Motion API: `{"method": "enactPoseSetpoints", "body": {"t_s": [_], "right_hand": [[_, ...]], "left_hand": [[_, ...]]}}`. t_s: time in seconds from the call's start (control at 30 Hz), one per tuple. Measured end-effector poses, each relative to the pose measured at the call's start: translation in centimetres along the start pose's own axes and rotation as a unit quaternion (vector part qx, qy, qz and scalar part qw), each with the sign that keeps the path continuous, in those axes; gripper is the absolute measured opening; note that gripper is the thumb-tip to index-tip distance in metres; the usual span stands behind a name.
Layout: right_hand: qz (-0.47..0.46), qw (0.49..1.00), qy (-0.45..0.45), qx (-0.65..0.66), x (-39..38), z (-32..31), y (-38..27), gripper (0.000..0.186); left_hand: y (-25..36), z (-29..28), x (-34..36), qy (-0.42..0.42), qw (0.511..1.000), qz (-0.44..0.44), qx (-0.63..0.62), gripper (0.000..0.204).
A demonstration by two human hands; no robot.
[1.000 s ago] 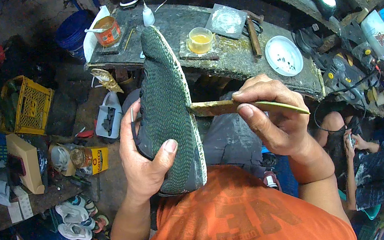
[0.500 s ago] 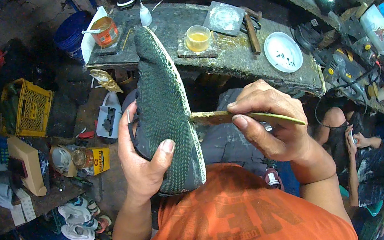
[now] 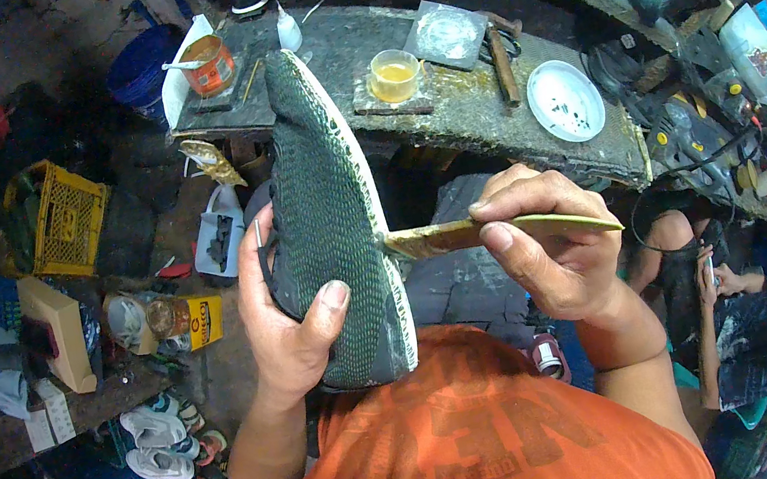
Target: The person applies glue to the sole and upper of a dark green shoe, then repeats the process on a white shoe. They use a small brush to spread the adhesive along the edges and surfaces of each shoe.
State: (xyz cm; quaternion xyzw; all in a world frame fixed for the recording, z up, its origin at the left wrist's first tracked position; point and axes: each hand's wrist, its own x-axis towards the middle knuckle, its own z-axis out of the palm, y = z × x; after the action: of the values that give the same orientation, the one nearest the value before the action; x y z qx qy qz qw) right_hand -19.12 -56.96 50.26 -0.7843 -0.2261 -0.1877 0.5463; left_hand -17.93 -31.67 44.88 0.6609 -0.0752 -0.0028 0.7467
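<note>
My left hand (image 3: 292, 331) grips a dark grey-green textured shoe (image 3: 328, 208) from its left side, thumb on the upper and fingers around behind, partly hidden. The shoe is upended lengthwise, and its pale, uneven bottom edge faces right. Pinched between the thumb and fingers of my right hand (image 3: 555, 236) is a narrow flat brush (image 3: 444, 235) with a greenish-yellow handle end. Its tip touches the pale edge about midway along the shoe. Beyond the shoe, a clear cup of amber liquid (image 3: 394, 75) stands on a small board on the bench.
The worn bench (image 3: 485, 121) holds an orange tub (image 3: 209, 66), a white squeeze bottle (image 3: 287, 27), a hammer (image 3: 503, 67) and a white round lid (image 3: 565, 100). A yellow crate (image 3: 68, 219) and several shoes (image 3: 158, 440) lie left. Another person (image 3: 752, 320) sits at the right.
My right hand has shifted slightly right, and the brush lies a little lower along the shoe's edge. The shoe has barely moved in my left hand.
</note>
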Motion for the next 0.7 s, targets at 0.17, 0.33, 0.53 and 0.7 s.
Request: {"method": "enactPoseSetpoints", "body": {"t_s": [0.17, 0.33, 0.53, 0.7], "right_hand": [[0.057, 0.995, -0.002, 0.080, -1.1, 0.0, -0.2, 0.012], [0.179, 0.944, 0.130, 0.244, -2.2, 0.3, 0.9, 0.022], [0.172, 0.876, 0.231, 0.386, -4.6, 4.6, 3.2, 0.021], [0.076, 0.919, 0.264, 0.284, -5.4, 5.6, 3.7, 0.020]], "left_hand": [[-0.3, 0.1, 0.1, 0.011, 1.000, 0.008, -0.026, 0.082], [-0.1, 0.6, -0.1, 0.011, 0.999, 0.005, -0.047, 0.083], [0.3, 1.3, -0.1, 0.006, 0.996, -0.011, -0.086, 0.084], [0.4, 1.4, 0.0, -0.006, 0.996, -0.021, -0.085, 0.082]]}}
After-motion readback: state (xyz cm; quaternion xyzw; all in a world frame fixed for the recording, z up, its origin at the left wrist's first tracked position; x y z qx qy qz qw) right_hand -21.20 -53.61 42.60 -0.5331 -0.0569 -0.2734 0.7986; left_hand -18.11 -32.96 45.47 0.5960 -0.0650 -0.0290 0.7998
